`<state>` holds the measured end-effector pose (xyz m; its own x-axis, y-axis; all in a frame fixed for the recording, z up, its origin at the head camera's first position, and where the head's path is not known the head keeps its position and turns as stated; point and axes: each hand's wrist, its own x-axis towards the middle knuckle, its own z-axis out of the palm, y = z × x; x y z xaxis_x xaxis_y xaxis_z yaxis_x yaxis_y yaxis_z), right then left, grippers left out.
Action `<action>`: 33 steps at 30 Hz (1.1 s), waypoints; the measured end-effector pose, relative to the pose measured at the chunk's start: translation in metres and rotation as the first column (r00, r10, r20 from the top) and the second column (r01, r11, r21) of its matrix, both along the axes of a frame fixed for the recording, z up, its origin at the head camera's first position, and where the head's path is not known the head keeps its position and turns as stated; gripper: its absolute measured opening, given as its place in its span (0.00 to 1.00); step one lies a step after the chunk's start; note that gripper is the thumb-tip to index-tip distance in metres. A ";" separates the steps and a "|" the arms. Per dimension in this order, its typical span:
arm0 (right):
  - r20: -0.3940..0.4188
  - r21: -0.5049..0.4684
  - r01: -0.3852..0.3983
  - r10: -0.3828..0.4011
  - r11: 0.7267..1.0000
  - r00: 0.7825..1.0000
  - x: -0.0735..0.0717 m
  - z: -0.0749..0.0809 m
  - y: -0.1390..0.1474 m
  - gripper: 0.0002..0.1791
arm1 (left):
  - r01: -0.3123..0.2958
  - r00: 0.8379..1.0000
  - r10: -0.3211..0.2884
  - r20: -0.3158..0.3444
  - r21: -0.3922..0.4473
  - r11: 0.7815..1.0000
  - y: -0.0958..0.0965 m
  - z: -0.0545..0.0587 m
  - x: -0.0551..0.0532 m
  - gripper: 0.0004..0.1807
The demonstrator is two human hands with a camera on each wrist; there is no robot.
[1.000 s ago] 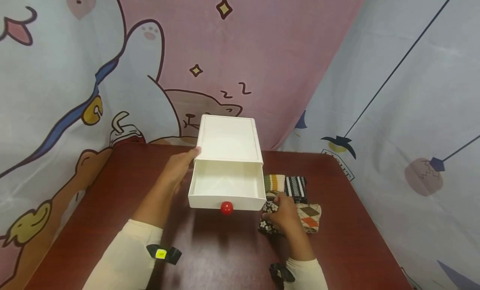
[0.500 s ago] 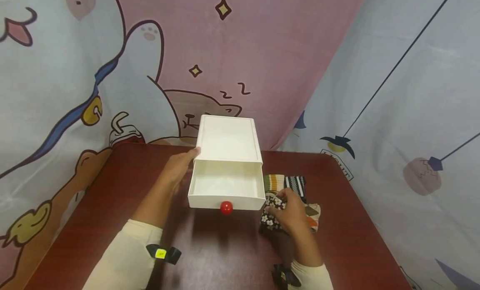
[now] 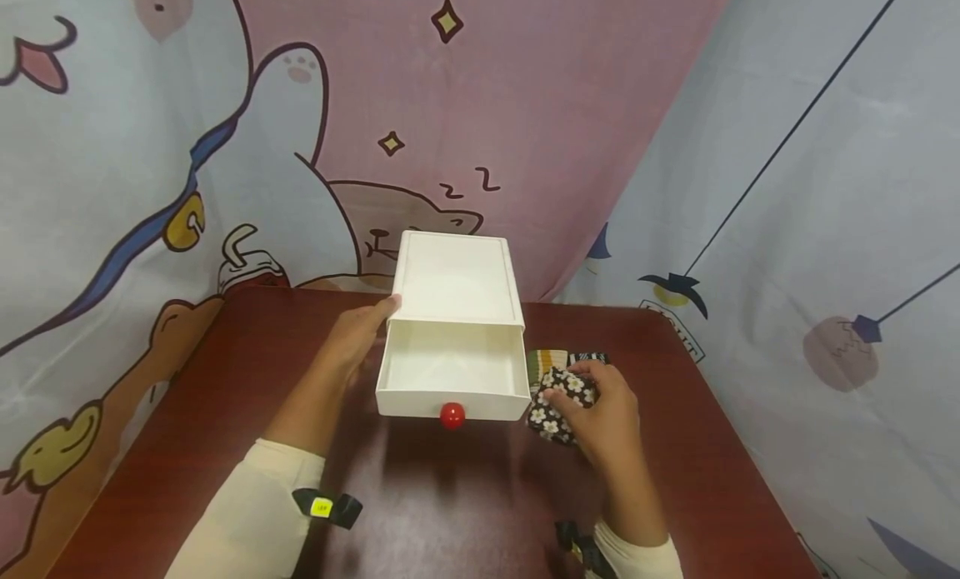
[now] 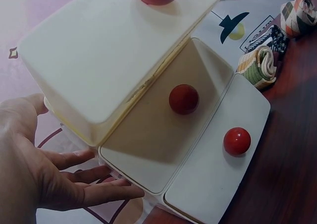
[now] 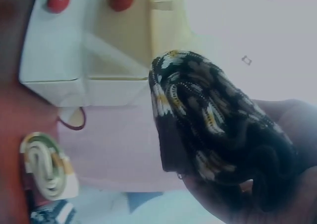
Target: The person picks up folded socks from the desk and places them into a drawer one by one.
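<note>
A small white drawer cabinet [image 3: 457,275] stands at the middle of the table. Its top drawer [image 3: 453,406] is pulled out, shows a bare inside and has a red knob [image 3: 452,416]. My left hand [image 3: 355,337] rests against the cabinet's left side; the left wrist view shows the thumb at the upper edge and fairly straight fingers along the side. Beside the drawer's right front corner, my right hand [image 3: 611,416] pinches a folded pair of black socks [image 5: 208,110] with white flowers between thumb and fingers, raised off the table.
Right of the cabinet lie rolled striped socks [image 4: 258,68], black-and-white socks [image 4: 274,39] and argyle socks [image 4: 298,16]. Two lower drawers with red knobs [image 4: 184,99] are closed. A printed cloth [image 3: 570,104] hangs behind the dark red table [image 3: 247,371].
My right hand has picked up the floral socks and moved them up and slightly right, over the other socks. My left hand, the cabinet and the pulled-out drawer have stayed in place.
</note>
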<state>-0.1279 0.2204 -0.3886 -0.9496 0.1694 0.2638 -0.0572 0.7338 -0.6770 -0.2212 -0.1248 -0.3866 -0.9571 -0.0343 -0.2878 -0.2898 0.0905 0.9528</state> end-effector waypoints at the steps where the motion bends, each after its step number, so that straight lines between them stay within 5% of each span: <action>1: -0.011 -0.006 0.002 -0.002 1.000 1.000 0.000 0.003 -0.001 0.25 | -0.001 1.000 0.001 0.002 -0.002 1.000 0.000 0.000 0.000 0.43; 16: -0.144 -0.143 0.008 -0.029 0.990 0.989 -0.001 0.053 -0.021 0.23 | -0.010 1.000 0.010 0.021 0.014 1.000 -0.004 -0.003 0.001 0.43; 27: -0.232 -0.213 -0.024 -0.026 0.977 0.972 -0.016 0.063 -0.046 0.27 | -0.004 1.000 0.004 0.012 0.021 1.000 0.000 -0.004 0.001 0.42; 33: -0.268 -0.224 -0.099 0.037 0.970 0.963 -0.021 0.070 -0.065 0.27 | -0.015 1.000 0.016 -0.014 0.043 0.999 0.001 -0.005 0.000 0.41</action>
<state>-0.1488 0.1558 -0.3188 -0.8647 0.1932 0.4636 -0.2981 0.5454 -0.7834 -0.2214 -0.1242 -0.3911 -0.9605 -0.0373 -0.2757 -0.2772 0.0449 0.9598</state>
